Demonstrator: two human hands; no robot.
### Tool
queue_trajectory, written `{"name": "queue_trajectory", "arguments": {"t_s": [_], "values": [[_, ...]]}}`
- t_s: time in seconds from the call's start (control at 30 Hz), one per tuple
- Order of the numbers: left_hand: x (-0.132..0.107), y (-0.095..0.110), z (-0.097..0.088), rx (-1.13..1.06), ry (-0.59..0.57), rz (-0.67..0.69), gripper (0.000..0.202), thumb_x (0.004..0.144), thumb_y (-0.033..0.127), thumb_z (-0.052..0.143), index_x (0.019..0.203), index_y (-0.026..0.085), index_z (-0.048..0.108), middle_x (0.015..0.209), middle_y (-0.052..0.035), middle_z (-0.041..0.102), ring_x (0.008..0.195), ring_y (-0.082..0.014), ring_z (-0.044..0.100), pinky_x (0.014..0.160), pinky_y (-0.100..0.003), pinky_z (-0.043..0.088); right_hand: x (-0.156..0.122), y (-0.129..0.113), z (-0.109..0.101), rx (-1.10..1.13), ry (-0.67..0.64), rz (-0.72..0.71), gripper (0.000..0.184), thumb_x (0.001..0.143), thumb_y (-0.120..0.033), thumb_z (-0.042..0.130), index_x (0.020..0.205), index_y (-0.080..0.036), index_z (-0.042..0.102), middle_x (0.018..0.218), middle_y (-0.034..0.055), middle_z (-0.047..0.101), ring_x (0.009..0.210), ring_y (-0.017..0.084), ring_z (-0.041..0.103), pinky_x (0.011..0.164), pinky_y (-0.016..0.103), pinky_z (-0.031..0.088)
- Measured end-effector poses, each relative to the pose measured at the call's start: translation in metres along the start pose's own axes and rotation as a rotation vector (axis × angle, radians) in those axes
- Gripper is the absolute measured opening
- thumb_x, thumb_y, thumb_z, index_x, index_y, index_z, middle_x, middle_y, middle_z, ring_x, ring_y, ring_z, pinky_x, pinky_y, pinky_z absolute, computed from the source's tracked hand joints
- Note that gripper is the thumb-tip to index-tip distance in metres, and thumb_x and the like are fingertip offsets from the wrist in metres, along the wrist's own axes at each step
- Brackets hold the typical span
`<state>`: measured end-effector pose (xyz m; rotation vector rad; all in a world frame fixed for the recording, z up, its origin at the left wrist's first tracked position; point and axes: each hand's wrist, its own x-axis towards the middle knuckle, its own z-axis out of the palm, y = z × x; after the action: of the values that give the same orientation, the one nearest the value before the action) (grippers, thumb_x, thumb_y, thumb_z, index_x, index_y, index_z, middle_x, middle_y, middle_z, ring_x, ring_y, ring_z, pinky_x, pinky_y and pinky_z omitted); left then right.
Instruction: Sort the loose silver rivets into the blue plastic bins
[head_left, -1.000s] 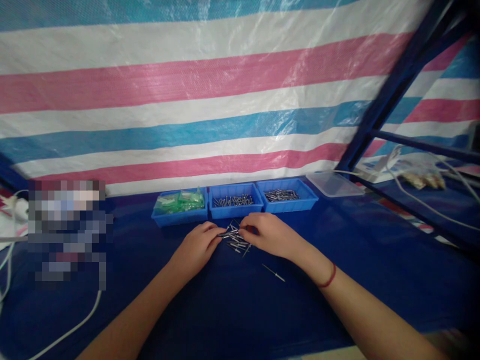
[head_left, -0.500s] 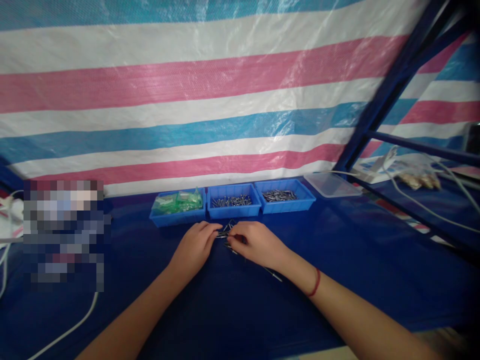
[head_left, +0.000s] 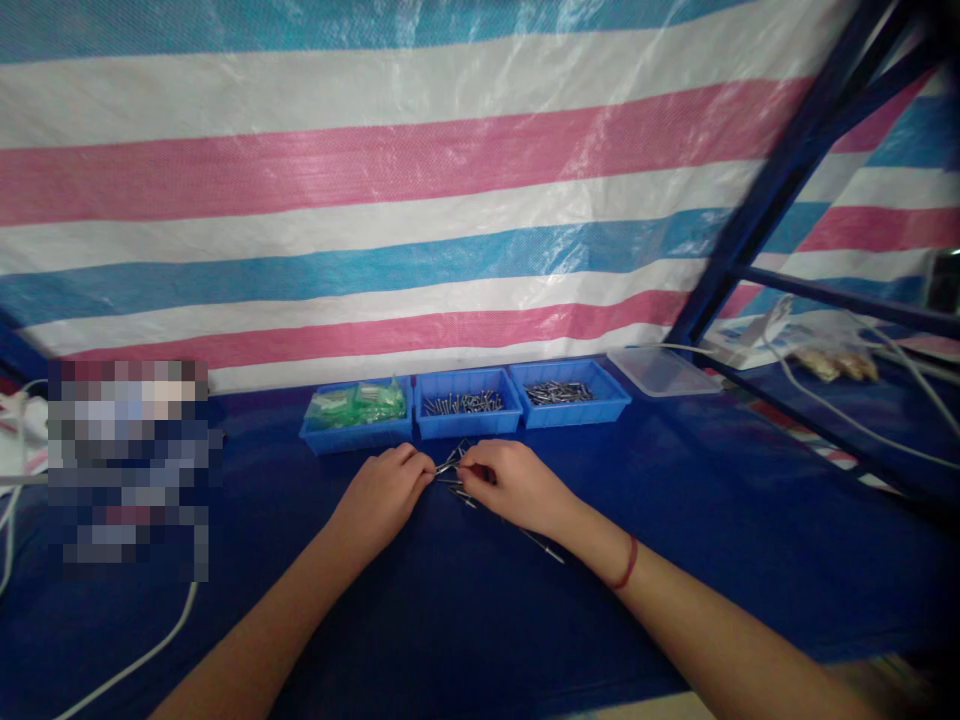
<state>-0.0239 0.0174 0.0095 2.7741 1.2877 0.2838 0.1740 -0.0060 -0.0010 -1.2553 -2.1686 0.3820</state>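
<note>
Across the middle of the dark blue tabletop (head_left: 420, 620), the left hand (head_left: 384, 495) and the right hand (head_left: 517, 485) meet over a small pile of metal rivets (head_left: 450, 466). The left grip pinches the ends of a few of them between thumb and fingertips. On the right, thumb and forefinger come together at the other end of these pieces; whether that grip actually holds one, I cannot tell, since the fingers cover it. More rivets lie just under and near the right palm, partly hidden, and a single rivet (head_left: 551, 552) rests apart, to the near right, by the right wrist with its red bracelet (head_left: 628, 562).

Just beyond the hands, three blue bins stand side by side: the left bin (head_left: 352, 441) holds green packets (head_left: 367, 402), while the middle bin (head_left: 469, 425) and the right bin (head_left: 577, 410) hold loose metal pieces. Farther right lies a clear plastic lid (head_left: 664, 370); a striped sheet (head_left: 375, 170) hangs behind.
</note>
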Motion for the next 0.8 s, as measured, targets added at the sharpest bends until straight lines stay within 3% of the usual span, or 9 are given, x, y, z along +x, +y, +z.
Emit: {"name": "queue_trajectory", "arguments": {"t_s": [0.23,0.43,0.6,0.7,0.8], "values": [[-0.001,0.004,0.001,0.117,0.003,0.011,0.021,0.094,0.026,0.043,0.091,0.018,0.063,0.095,-0.0053,0.059,0.086,-0.0198,0.055,0.078,-0.033,0.043,0.000,0.000,0.001,0.005,-0.010,0.002,0.016,0.084,-0.017,0.053,0.071,-0.017,0.062,0.065,0.0004,0.059,0.061,0.012,0.051,0.059,0.023,0.034],[-0.001,0.010,0.004,0.131,0.108,0.044,0.019,0.094,0.023,0.042,0.093,0.018,0.060,0.096,-0.0057,0.060,0.090,-0.0226,0.053,0.077,-0.036,0.041,0.000,0.001,0.003,0.053,0.029,-0.030,0.011,0.083,-0.017,0.057,0.088,-0.019,0.067,0.075,0.0019,0.061,0.071,0.014,0.055,0.065,0.024,0.040],[-0.001,0.014,0.003,-0.225,0.178,-0.012,0.018,0.095,0.023,0.039,0.093,0.019,0.057,0.090,-0.0025,0.063,0.085,-0.0179,0.059,0.079,-0.032,0.043,0.000,0.002,0.002,0.086,0.045,-0.065,0.015,0.087,-0.015,0.052,0.087,-0.019,0.067,0.080,0.0035,0.063,0.077,0.015,0.057,0.071,0.026,0.042],[0.000,0.014,0.008,-0.512,0.294,-0.094,0.014,0.089,0.029,0.050,0.098,0.020,0.057,0.090,-0.0013,0.065,0.082,-0.0156,0.061,0.076,-0.027,0.046,0.000,0.000,0.002,0.106,0.059,-0.064,0.013,0.087,-0.014,0.052,0.083,-0.018,0.064,0.077,0.0022,0.061,0.073,0.014,0.055,0.068,0.025,0.041],[0.003,0.013,0.016,-0.719,0.352,-0.166,0.023,0.083,0.033,0.059,0.102,0.019,0.057,0.087,-0.0012,0.066,0.079,-0.0156,0.063,0.074,-0.025,0.048,0.001,-0.002,0.001,0.156,0.075,-0.059,0.012,0.087,-0.014,0.052,0.082,-0.018,0.062,0.075,0.0012,0.061,0.070,0.013,0.053,0.065,0.024,0.039]]}}
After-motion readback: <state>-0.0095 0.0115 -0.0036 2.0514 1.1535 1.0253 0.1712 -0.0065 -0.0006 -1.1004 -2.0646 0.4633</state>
